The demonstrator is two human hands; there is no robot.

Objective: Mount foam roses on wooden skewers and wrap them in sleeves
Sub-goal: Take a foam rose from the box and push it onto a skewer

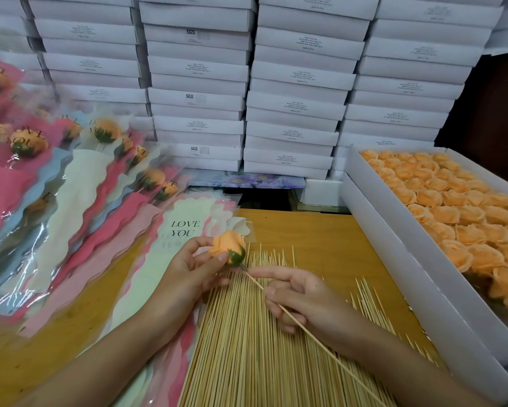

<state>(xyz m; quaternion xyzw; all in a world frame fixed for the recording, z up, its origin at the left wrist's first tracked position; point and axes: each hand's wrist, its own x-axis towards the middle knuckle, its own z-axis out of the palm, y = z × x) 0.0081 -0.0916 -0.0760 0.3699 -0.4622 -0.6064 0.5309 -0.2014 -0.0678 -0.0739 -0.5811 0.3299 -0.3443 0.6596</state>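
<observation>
My left hand (188, 271), palm up, pinches the orange foam rose (226, 245) above the skewer pile (247, 348) mid-tabletop (320, 230). My right hand (302, 301), index finger outstretched, grips a skewer (257, 282) whose tip meets the rose's green base.

Two hands (188, 271) (299, 298), one rose (227, 245) and one skewer (335, 356) held — one open box (394, 236) of roses.

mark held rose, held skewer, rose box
rose (227, 245), head view, orange petals
skewer (255, 281), head view, shaft just below the rose
box (394, 254), head view, white side wall
</observation>
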